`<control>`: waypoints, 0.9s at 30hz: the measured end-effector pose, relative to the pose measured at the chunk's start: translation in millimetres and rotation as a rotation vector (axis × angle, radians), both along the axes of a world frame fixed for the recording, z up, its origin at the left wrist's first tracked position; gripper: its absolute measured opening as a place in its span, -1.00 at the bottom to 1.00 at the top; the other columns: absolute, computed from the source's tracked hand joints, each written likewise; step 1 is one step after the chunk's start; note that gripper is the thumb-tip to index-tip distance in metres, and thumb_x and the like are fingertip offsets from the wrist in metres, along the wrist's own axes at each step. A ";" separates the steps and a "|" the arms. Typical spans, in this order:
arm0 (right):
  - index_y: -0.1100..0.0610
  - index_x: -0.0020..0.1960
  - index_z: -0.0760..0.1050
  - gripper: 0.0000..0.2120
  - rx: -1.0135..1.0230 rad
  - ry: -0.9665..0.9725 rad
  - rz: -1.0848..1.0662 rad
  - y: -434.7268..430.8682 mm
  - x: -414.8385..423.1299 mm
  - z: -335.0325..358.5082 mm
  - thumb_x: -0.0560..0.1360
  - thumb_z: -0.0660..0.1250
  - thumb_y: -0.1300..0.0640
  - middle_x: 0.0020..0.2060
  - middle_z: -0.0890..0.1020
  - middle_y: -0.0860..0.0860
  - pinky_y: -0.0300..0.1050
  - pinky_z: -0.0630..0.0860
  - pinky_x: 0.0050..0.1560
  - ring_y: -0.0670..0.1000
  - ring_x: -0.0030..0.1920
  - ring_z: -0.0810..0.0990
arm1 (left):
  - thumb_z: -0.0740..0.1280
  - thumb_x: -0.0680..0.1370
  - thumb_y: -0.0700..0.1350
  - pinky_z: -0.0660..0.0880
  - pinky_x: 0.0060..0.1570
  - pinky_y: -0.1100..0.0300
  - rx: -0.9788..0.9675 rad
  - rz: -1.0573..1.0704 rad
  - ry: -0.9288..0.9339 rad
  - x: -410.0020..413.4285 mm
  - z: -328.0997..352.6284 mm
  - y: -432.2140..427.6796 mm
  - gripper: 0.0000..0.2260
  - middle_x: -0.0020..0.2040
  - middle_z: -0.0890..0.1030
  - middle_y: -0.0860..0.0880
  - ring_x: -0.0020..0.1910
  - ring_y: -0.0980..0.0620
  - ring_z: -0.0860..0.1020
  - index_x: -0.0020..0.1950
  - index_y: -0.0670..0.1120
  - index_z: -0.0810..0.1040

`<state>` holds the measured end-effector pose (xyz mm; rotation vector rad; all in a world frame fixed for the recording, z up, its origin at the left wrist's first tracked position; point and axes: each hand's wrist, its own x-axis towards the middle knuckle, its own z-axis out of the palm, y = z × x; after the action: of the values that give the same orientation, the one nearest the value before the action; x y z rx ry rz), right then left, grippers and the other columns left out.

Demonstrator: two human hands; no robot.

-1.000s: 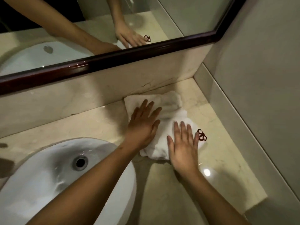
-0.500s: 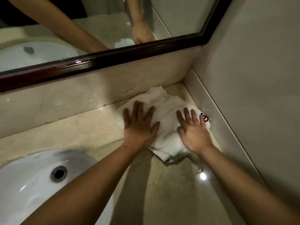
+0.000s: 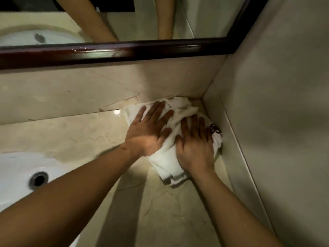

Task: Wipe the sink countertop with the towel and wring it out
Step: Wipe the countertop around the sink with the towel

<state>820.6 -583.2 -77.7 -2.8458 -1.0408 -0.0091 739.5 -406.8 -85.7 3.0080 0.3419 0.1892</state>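
Fingers (image 3: 154, 113) of left hand (image 3: 146, 135) and right hand (image 3: 195, 147): straight, spread, pressing flat on white towel (image 3: 165, 157) in desk (image 3: 71, 136) corner, 1 o'clock; sink (image 3: 14, 172) at 8 o'clock.

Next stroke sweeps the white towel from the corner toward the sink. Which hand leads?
Left, probably. The left hand lies flat on the sink-side half of the crumpled white cloth towel, bare beige marble countertop between it and the white ceramic sink. The right hand is boxed in beside the grey side wall.
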 end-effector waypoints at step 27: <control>0.27 0.61 0.23 -0.40 0.156 0.130 0.090 25.3 51.0 4.6 0.66 -0.01 -0.01 0.62 0.22 0.25 0.06 0.12 0.62 0.18 0.64 0.17 | -0.07 0.68 0.21 0.00 0.60 -0.23 -0.024 0.103 -0.011 -18.4 0.7 -17.3 -0.43 0.71 0.06 0.00 0.70 -0.05 -0.06 0.69 0.09 0.11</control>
<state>871.6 -557.9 -73.1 -2.6200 -1.0887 0.0958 721.0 -424.1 -85.0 2.9671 0.4946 0.2092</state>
